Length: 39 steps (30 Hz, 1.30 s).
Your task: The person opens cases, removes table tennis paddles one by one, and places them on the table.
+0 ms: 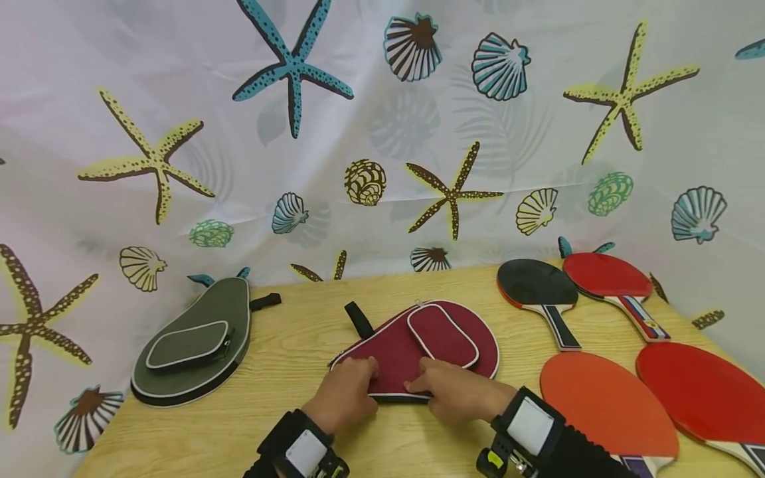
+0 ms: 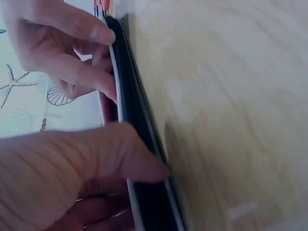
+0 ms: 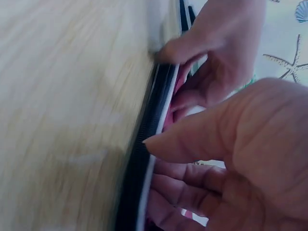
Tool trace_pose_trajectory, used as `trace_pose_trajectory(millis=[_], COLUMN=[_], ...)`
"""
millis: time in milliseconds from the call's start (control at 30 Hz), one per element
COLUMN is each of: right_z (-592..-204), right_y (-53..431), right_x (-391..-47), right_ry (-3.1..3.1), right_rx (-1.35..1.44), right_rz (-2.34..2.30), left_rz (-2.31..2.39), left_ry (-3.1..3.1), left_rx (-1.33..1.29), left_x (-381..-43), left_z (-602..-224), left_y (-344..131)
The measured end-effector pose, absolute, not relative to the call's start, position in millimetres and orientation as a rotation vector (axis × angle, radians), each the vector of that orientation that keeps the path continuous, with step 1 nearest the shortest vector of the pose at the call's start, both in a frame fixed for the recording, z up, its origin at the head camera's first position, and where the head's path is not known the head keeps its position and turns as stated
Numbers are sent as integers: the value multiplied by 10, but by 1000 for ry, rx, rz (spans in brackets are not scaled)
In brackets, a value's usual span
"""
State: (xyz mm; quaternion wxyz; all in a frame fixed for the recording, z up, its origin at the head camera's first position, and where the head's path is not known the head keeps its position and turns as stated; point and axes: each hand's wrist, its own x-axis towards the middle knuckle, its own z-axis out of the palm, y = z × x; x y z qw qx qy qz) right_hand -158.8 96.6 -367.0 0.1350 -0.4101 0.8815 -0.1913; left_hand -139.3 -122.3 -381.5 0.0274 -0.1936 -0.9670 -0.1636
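Observation:
A dark red table tennis paddle case (image 1: 391, 365) with white piping and a small front pocket (image 1: 442, 334) lies on the table, its narrow end to the left. My left hand (image 1: 349, 393) grips its near edge toward the narrow end, thumb (image 2: 139, 159) against the black side band (image 2: 132, 96) and fingers over the top. Farther right along the same edge, my right hand (image 1: 457, 393) holds the case, with its thumb (image 3: 185, 139) at the black band and the other fingers curled on the red face. A black strap (image 1: 358, 320) sticks up from the narrow end.
A green paddle case (image 1: 194, 318) lies at the left. On the right are a black paddle (image 1: 538, 282), a red paddle (image 1: 606, 273), an orange-red paddle (image 1: 609, 398) and another red paddle (image 1: 705, 392). A patterned curtain (image 1: 370, 99) hangs behind the wooden table (image 1: 287, 372).

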Motion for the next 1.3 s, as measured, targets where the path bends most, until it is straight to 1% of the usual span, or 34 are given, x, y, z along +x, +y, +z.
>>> trace_pose_trajectory(millis=[67, 167, 267, 333, 400, 500, 733, 933, 1067, 1300], right_z=[-3644, -3587, -3518, -3480, -3475, -3537, -3740, -3749, -3710, -3670], right_y=[939, 916, 940, 986, 1053, 1155, 1175, 1037, 945, 869], right_x=[-1572, -1567, -1593, -1635, -1691, -1776, -1855, -1833, -1797, -1789], right_ry=[2517, 2464, 2557, 2697, 2835, 2889, 2958, 2965, 2931, 2906], right_rx=[-1190, -1277, -1354, -1290, -1169, -1052, -1125, -1092, -1007, -951], right_rz=[-570, -644, -694, -661, -562, -411, -157, -168, -183, -137], left_rz=[-478, -431, -428, -452, -474, -487, -430, -289, -406, -666], left_ry=[-2962, -2925, -2914, -2917, -2920, -2914, -2889, -2964, -3059, -3152], left_rx=[-574, -537, -512, -504, -506, -514, -456, -416, -453, -663], left_x=[-1402, -1414, -1426, -1440, -1455, -1468, -1460, -1421, -1377, -1300], left_z=[-3829, -3852, -3857, -3849, -3836, -3817, -3780, -3799, -3825, -3780], left_y=[-1245, -1299, -1362, -1398, -1423, -1445, -1437, -1414, -1367, -1196])
